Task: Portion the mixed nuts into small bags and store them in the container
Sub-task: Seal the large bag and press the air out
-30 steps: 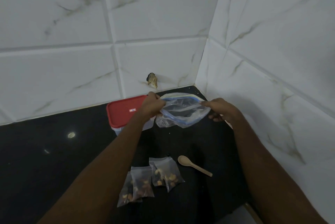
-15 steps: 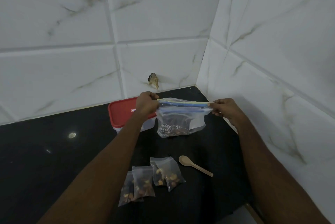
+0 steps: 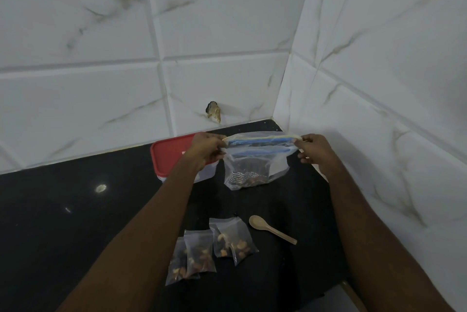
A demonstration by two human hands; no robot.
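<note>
The large zip bag [image 3: 255, 167] of mixed nuts hung upright just right of the red-lidded container [image 3: 170, 153]. The left hand [image 3: 206, 150] pinched its seal strip at the end nearest the container; the right hand [image 3: 314, 151] pinched the far end. Filled small bags [image 3: 211, 248] and a wooden spoon [image 3: 271, 229] lay on the surface [image 3: 75, 210], nearer the person than the container.

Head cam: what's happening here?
A person holds the large zip bag stretched between both hands, left hand and right hand each pinching a top corner, above the black counter. A few nuts sit in its bottom. Several small filled bags lie nearer the camera beside a wooden spoon. The red-lidded container stands behind the left hand, lid on.
</note>
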